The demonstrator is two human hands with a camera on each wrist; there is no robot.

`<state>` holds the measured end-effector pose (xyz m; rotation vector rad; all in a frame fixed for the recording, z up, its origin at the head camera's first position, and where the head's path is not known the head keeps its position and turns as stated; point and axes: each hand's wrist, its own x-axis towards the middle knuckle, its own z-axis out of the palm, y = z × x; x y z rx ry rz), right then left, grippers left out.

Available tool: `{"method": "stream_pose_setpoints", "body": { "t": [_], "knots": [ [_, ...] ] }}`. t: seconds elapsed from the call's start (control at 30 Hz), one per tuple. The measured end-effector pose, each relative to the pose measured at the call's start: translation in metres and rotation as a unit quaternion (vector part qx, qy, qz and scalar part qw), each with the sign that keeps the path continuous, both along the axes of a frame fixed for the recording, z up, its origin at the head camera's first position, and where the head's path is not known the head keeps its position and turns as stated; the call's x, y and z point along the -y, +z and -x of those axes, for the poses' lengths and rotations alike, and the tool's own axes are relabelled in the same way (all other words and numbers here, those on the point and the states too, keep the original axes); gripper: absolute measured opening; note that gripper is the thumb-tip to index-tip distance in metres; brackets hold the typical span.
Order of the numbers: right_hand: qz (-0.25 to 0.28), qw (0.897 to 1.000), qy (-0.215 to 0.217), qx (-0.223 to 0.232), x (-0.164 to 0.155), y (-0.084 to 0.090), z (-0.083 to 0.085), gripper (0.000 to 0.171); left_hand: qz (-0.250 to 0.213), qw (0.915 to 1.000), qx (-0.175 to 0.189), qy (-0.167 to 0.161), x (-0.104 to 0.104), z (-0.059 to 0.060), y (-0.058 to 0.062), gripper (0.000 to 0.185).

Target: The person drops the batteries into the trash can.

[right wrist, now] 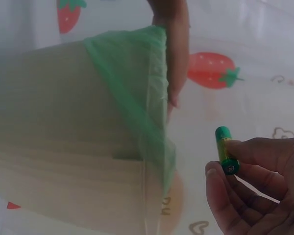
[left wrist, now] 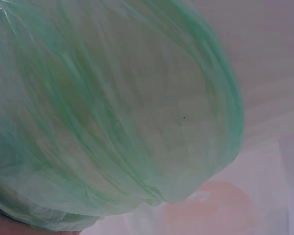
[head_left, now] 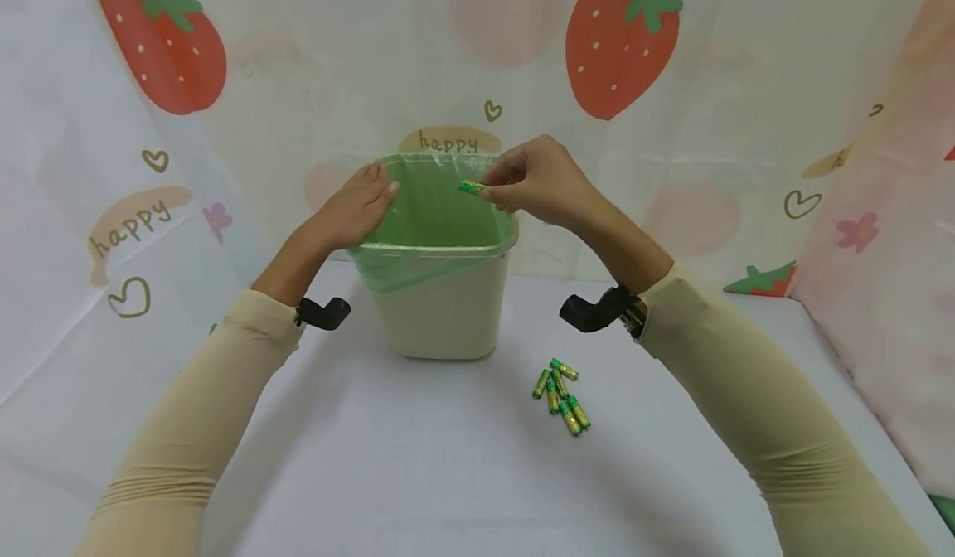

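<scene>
A cream trash bin (head_left: 448, 317) stands on the table, lined with a thin green bag (head_left: 436, 206) folded over its rim. On the left side of that rim rests my left hand (head_left: 354, 207), its fingers mostly straight. My right hand (head_left: 543, 177) pinches a small green and gold battery (head_left: 472, 187) between thumb and fingers, above the bin's right side. In the right wrist view the battery (right wrist: 226, 147) shows its end, apart from the bag. The left wrist view is filled by the bag's outer fold (left wrist: 137, 107); little of the left hand shows there.
Several more green and gold batteries (head_left: 564, 395) lie in a loose cluster on the white tabletop (head_left: 418, 457), in front and to the right of the bin. Behind the bin hangs a cloth backdrop (head_left: 731, 167) printed with strawberries and hearts.
</scene>
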<state>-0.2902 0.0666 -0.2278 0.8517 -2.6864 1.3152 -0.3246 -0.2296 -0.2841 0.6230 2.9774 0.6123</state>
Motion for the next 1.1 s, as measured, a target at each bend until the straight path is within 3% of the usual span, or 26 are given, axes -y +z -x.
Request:
{"method": "stream_pose_setpoints", "body": {
  "t": [0.53,0.87,1.1],
  "knots": [
    [-0.003,0.999,0.006,0.041,0.042,-0.015,0.027,0.014,-0.004,1.0,-0.008,0.003,0.002,0.003,-0.005,0.068],
    [-0.005,0.997,-0.013,0.076,0.056,-0.02,0.04,0.014,-0.001,0.9999,-0.009,0.003,0.002,0.0,-0.004,0.067],
    [-0.042,0.995,0.027,0.083,0.051,-0.028,0.041,0.023,0.0,1.0,-0.006,0.004,-0.001,0.0,-0.005,0.068]
  ]
}}
